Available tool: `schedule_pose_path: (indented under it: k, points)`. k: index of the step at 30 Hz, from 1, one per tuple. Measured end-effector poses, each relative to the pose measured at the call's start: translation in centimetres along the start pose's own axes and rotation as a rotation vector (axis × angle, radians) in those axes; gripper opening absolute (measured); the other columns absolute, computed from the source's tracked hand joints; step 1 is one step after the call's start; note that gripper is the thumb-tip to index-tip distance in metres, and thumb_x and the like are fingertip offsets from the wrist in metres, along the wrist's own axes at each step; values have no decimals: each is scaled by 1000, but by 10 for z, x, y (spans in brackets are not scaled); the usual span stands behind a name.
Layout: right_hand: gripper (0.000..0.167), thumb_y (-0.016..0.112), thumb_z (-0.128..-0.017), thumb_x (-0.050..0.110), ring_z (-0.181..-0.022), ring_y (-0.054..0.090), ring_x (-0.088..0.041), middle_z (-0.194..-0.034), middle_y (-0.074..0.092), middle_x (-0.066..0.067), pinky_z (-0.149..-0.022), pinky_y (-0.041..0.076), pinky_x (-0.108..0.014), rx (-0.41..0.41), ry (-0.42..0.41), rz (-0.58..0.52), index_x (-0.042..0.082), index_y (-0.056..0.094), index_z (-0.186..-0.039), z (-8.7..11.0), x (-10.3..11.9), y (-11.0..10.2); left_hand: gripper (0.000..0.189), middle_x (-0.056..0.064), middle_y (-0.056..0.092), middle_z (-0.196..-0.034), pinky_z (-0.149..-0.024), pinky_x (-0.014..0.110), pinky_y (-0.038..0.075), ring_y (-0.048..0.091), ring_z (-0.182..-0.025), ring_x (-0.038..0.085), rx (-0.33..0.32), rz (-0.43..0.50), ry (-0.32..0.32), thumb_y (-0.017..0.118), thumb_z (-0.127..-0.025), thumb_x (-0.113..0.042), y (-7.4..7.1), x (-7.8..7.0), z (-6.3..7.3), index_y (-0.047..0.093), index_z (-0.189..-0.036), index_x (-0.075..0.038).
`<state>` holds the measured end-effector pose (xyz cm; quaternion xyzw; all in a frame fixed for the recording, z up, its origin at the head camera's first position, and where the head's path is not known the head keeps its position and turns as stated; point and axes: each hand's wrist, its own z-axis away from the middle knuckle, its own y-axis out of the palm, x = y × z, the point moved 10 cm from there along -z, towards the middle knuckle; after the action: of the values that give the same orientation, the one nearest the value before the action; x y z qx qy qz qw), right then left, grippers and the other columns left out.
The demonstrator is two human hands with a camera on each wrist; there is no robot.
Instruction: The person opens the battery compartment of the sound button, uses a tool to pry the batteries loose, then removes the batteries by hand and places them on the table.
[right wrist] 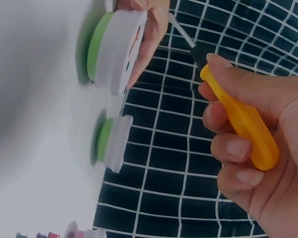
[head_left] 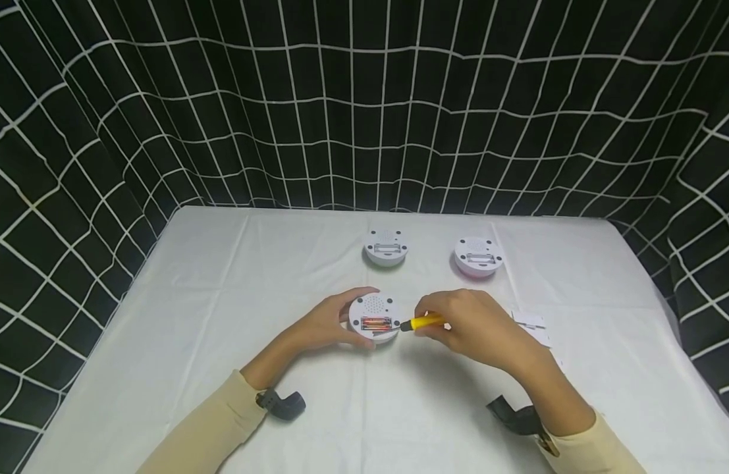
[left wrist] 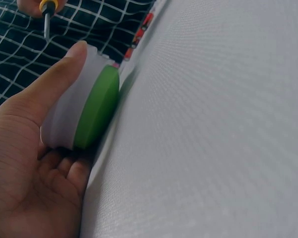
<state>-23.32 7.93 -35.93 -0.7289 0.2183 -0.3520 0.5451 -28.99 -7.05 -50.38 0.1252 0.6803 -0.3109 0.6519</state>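
A round white battery-powered device [head_left: 374,303] with a green face [left wrist: 98,109] turned down is tilted on the table. Its battery compartment is uncovered and holds two red batteries [head_left: 376,323]. My left hand [head_left: 328,322] grips its rim, thumb on the near side and fingers round the far side. In my right hand [head_left: 479,329] is a screwdriver [right wrist: 243,121] with a yellow handle and black collar, held between thumb and curled fingers. Its metal shaft points left over the device's underside in the head view; the right wrist view shows the tip off that surface.
Behind stand two similar devices, a white one [head_left: 386,255] and a pink-faced one [head_left: 479,263], upside down with bare battery compartments. White flat pieces [head_left: 531,320] lie beyond the right forearm. A dark curtain with white netting [head_left: 352,131] borders the white-covered table [head_left: 222,276].
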Motion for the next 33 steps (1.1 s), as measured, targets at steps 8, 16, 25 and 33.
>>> schedule_pose_path:
  k: [8,16,25,33]
  points:
    - [20,87,-80,19,-76,63,-8,-89,73,10,-68,56,-33,-18,-10,20,17,75,-96,-2,1,-1,98,-4,52,-149,-112,28,43,53,-133,10,-9,1,12,94,-71,-16,-2,-2,0,43,-154,-19]
    - [20,88,-79,20,-79,65,-9,-90,73,11,-70,58,-34,-6,-24,36,17,76,-96,-1,7,3,96,-3,49,-152,-114,27,42,50,-137,13,-7,9,8,94,-72,-15,-2,2,-1,43,-154,-20]
    - [18,88,-79,15,-76,65,-5,-87,70,14,-63,54,-27,-40,-62,34,21,79,-94,0,7,-2,98,-2,51,-150,-111,27,45,53,-134,13,0,18,7,94,-72,-16,-1,1,-1,43,-154,-20]
    - [19,87,-79,13,-68,59,-1,-83,68,15,-55,47,-23,-92,-36,46,22,81,-94,0,1,-8,99,-1,48,-153,-112,25,43,52,-136,13,6,17,4,94,-71,-15,0,-1,0,42,-155,-19]
